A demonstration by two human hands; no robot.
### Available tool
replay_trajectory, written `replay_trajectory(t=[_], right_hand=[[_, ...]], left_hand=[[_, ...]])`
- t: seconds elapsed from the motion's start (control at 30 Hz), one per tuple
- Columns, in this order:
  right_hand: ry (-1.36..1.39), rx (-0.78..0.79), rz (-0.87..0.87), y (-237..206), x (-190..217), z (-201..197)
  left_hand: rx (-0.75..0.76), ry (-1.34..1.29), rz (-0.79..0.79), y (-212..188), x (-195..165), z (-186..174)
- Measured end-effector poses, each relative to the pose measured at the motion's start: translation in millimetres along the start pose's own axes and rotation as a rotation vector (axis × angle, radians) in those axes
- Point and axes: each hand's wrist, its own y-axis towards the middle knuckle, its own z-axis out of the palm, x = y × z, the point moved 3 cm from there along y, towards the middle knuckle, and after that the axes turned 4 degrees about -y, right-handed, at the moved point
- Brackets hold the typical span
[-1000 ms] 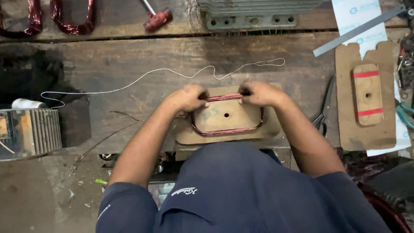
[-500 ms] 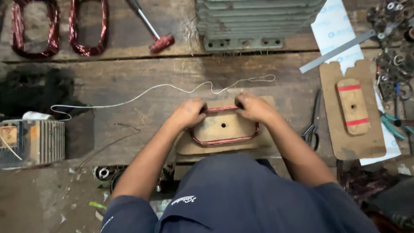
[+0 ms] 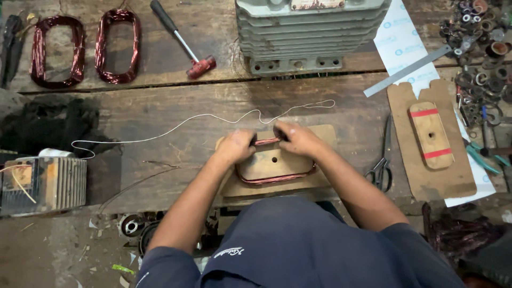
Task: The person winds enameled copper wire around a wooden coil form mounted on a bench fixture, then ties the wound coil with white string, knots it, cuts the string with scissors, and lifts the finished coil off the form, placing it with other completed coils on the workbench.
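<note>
Both hands, left hand (image 3: 234, 148) and right hand (image 3: 295, 138), pinch the far edge of the copper coil (image 3: 274, 178) on its wooden former (image 3: 273, 162). Scissors (image 3: 382, 169) lie just beside on the right, and a thin white wire (image 3: 202, 118) runs behind the hands.

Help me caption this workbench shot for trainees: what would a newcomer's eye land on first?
First, both hands at the centre: the left hand and right hand press on the far end of a copper wire coil wound around a wooden former. Next, the ribbed grey motor housing at the top, and the two dark red wound coils lying side by side at top left. A long white wire snakes across the wooden bench.
</note>
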Motion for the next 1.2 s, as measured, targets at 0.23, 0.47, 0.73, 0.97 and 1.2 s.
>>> replay_trajectory(t=[0.23,0.47,0.73,0.97,1.2], right_hand=[[0.064,-0.022,-0.046,3,-10,5],[0.151,0.04,-0.043,-1,-5,-1],[0.185,0.098,0.132,-10,-10,-4],[-0.396,-0.507,0.211,-21,-83,-52],[-0.722,-0.334,0.116,-8,-112,-44]], left_hand=[[0.016,-0.495,0.011,10,-15,2],[-0.032,-0.349,-0.023,-3,-10,-9],[-0.027,-0.377,-0.014,-12,-26,-15],[-0.048,-0.479,-0.107,-17,-24,-10],[-0.042,-0.431,-0.034,-13,-22,-10]])
